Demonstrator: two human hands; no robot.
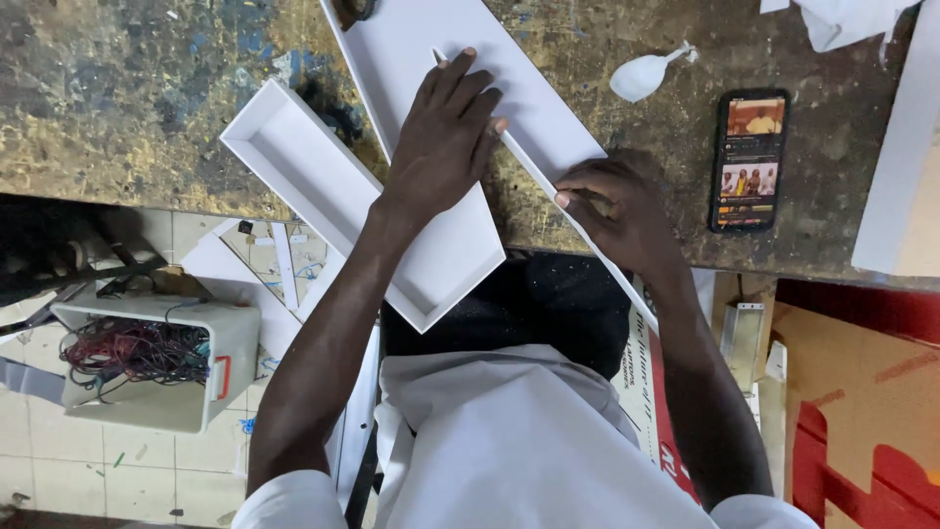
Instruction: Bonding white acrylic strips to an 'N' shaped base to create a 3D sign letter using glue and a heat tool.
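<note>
Bench [147, 108] carries the white board [411, 44]; I see my left hand [446, 132] pressing flat, fingers spread, on it, while my right hand [617, 211] pinches its thin edge strip [534, 171].

A black phone [749, 160] lies on my workbench at the right of the frame, upright, its lit screen showing small orange and red pictures. Below my right forearm, at lower centre-right, a white and red printed sign [648, 387] hangs under the bench edge.
</note>
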